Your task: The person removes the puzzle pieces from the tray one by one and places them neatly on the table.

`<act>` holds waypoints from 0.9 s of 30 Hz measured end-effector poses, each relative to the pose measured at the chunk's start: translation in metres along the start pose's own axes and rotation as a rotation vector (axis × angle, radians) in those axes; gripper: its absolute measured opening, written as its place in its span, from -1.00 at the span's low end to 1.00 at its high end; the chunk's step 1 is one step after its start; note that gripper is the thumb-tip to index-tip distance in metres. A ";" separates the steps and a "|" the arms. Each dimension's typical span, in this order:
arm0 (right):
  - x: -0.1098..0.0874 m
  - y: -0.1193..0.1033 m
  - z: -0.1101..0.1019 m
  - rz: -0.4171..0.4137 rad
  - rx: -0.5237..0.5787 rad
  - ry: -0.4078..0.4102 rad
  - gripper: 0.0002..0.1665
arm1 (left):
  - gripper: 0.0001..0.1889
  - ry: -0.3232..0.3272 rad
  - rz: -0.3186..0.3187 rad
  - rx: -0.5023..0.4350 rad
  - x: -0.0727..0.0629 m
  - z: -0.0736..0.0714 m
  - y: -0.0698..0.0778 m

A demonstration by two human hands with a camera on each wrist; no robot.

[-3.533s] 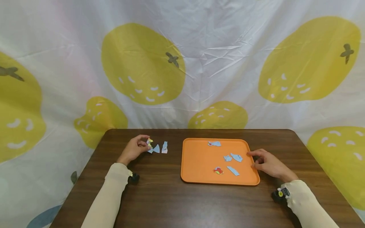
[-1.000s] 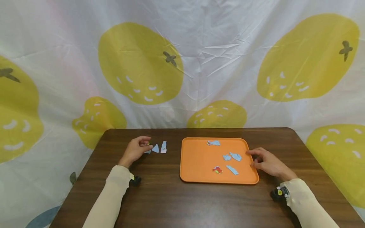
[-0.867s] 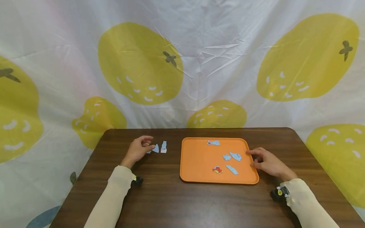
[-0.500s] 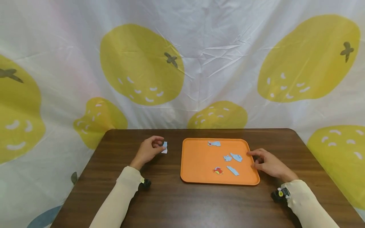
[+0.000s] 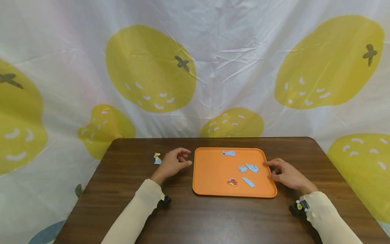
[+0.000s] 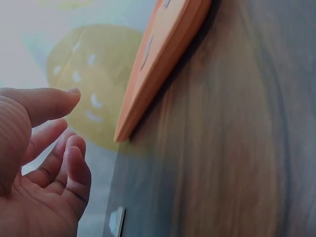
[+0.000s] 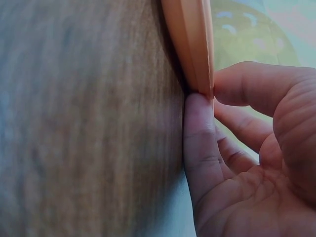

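My left hand (image 5: 172, 164) hovers just left of the orange tray (image 5: 210, 188), fingers loosely bent, with nothing between them in the left wrist view. Behind that hand lies a flat cut-out piece (image 5: 157, 158) in yellow and light blue; the hand covers the spot where other pieces lay. At the tray's right edge my right hand (image 5: 287, 174) pinches the rim, thumb above and a finger at its underside in the right wrist view. On the tray lie a red piece (image 5: 232, 182), a light blue strip (image 5: 248, 182) and several other light blue pieces (image 5: 252, 167).
The tray stands on a dark wood-grain table (image 5: 189, 217). A white curtain (image 5: 213, 84) with large yellow fruit prints hangs close behind the table's far edge. One small flat piece (image 6: 117, 221) shows low in the left wrist view.
My left hand has moved right, away from the loose pieces and towards the tray, uncovering the yellow and light blue piece. The right hand stays at the tray's rim.
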State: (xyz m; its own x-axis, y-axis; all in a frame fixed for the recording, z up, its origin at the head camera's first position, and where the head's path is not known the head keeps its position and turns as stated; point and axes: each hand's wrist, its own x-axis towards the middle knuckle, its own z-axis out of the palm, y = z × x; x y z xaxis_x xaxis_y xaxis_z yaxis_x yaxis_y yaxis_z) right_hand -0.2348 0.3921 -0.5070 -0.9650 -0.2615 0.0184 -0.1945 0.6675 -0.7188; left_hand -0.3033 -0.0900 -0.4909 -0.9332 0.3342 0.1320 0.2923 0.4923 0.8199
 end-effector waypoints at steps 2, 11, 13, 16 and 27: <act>0.000 -0.001 0.000 0.002 -0.003 0.000 -0.35 | -0.55 -0.018 0.013 -0.013 0.000 0.005 0.003; -0.002 -0.007 -0.001 0.011 0.002 -0.010 -0.35 | -0.54 -0.101 0.053 -0.041 0.001 0.030 0.016; -0.002 -0.008 -0.001 0.010 0.002 -0.008 -0.35 | -0.54 -0.116 0.064 -0.030 0.002 0.036 0.018; -0.002 -0.009 -0.002 0.005 -0.003 -0.007 -0.35 | -0.54 -0.140 0.072 -0.021 0.003 0.046 0.022; -0.001 -0.007 -0.002 0.016 -0.019 -0.009 -0.36 | -0.57 -0.215 0.084 -0.028 0.001 0.080 0.034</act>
State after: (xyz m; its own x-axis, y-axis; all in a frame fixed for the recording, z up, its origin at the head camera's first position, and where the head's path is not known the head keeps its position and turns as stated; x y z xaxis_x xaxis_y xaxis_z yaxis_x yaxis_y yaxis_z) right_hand -0.2327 0.3891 -0.5005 -0.9663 -0.2573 0.0004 -0.1825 0.6845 -0.7058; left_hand -0.2780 -0.0086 -0.5078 -0.8389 0.5382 0.0810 0.3584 0.4342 0.8265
